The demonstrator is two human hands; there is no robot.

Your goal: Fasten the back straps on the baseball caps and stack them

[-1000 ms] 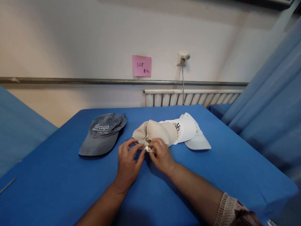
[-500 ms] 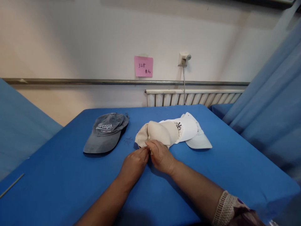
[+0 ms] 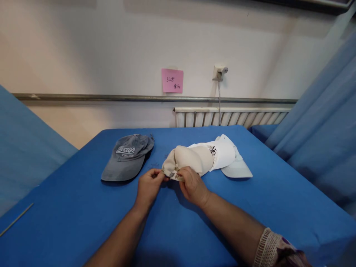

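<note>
A beige cap lies in the middle of the blue-covered table, its back strap and small metal buckle facing me. My left hand pinches the strap's left end between thumb and fingers. With fingers closed, my right hand grips the strap just right of the buckle. The beige cap is nested against a white cap with black lettering, and a pale cap sticks out at the far right of that row. Apart on the left sits a grey-blue cap with white lettering.
The blue cloth covers the table. A thin stick lies near the left edge. Behind are a metal rail, a radiator, a plugged socket and a pink note. Blue curtains hang on both sides.
My left hand came together with my right at the buckle, then moved left along the strap, uncovering the buckle. My right hand kept its grip. The view shifted slightly.
</note>
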